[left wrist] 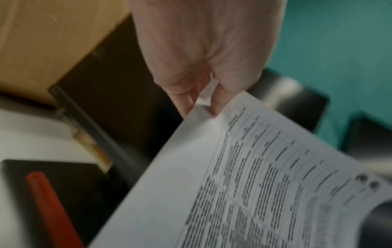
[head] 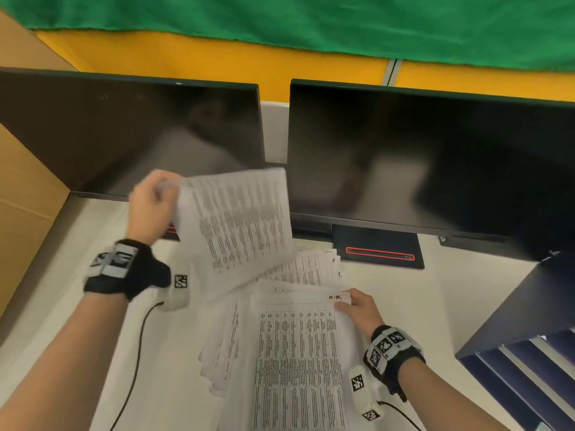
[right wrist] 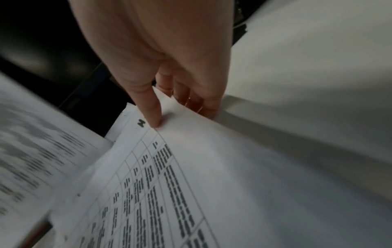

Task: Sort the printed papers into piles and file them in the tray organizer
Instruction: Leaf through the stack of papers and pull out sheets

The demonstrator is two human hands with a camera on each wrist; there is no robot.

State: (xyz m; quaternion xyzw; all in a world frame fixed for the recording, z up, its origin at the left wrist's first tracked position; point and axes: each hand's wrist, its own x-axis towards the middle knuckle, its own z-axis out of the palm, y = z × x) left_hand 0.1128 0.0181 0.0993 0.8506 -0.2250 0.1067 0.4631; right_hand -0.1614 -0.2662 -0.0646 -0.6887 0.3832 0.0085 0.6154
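Observation:
A loose heap of printed papers [head: 280,337] covers the white desk in front of me. My left hand [head: 155,197] pinches the top corner of one printed sheet [head: 239,219] and holds it lifted above the heap; the left wrist view shows the same sheet [left wrist: 244,176] between thumb and fingers [left wrist: 186,100]. My right hand [head: 354,306] grips the top right corner of the uppermost table sheet [head: 295,353], thumb [right wrist: 150,109] on top beside a handwritten mark, fingers underneath. The dark blue tray organizer [head: 522,353] stands at the right edge.
Two dark monitors [head: 130,135] [head: 429,163] stand along the back, their bases with red stripes [head: 379,253] just behind the papers. A cardboard box [head: 25,197] flanks the left side. Cables [head: 133,362] run from both wrists across the desk.

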